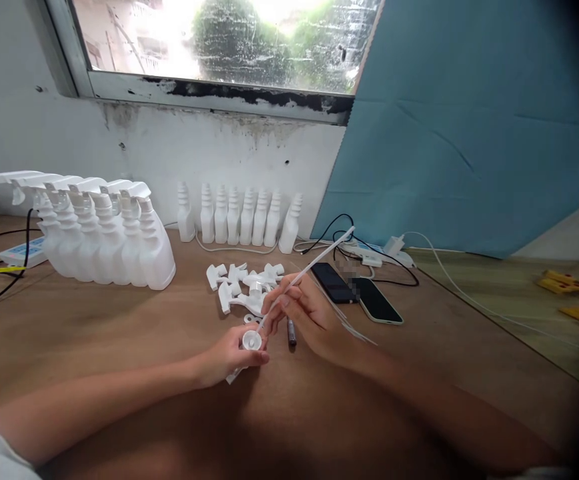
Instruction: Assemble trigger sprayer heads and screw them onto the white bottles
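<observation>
My left hand (223, 359) is closed around a white spray trigger head (252, 341), its round collar facing up toward me. Between the fingers of my right hand (314, 320) is a thin white tube (324, 253), slanting up to the right. The tube's lower end is at the collar; whether it sits inside or only touches the rim I cannot tell. Just beyond my hands lies a pile of loose white spray trigger heads (229, 293). Small white rings (252, 319) lie beside it, and a dark marker-like stick (291, 332) is near my right hand.
Assembled white spray bottles (104, 233) stand in a row at left. Several bottles without heads (247, 217) line the wall. Two phones (337, 283), more thin tubes (357, 331), cables and a power strip (377, 252) lie at right. The table's right edge drops to a floor with yellow objects (569, 283).
</observation>
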### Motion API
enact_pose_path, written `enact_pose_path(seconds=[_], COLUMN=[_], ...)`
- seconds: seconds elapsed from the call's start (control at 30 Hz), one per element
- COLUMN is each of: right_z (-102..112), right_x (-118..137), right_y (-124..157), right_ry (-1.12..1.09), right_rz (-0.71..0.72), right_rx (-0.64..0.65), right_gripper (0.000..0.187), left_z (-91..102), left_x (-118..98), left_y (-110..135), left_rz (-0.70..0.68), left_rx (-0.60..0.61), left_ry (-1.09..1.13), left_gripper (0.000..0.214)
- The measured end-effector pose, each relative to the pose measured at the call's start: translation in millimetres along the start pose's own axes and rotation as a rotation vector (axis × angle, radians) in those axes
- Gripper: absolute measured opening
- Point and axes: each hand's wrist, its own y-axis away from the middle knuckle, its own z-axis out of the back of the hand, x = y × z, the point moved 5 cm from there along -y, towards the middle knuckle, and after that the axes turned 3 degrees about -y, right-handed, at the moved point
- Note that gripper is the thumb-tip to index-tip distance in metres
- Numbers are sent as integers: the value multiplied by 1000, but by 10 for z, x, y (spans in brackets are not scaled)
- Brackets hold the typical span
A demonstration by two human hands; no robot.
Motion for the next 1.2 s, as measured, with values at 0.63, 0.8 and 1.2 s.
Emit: enact_pose_path(seconds=[0.63, 0.8, 1.2], right_z=[32, -18, -113], right_x=[-60, -77, -271], right_y=[3, -23, 8], right_ry=[332, 582, 612], right_rz=[-51, 38, 2], right_rx=[11, 53, 156], right_gripper=[12, 12, 13], left_z=[-9, -10, -10], left_x=[-26, 32, 42], left_y=[-3, -40, -20], left_rz=[3, 72, 92], left_rx=[22, 22, -17], left_ry=[1, -8, 30], left_gripper=[32, 35, 31])
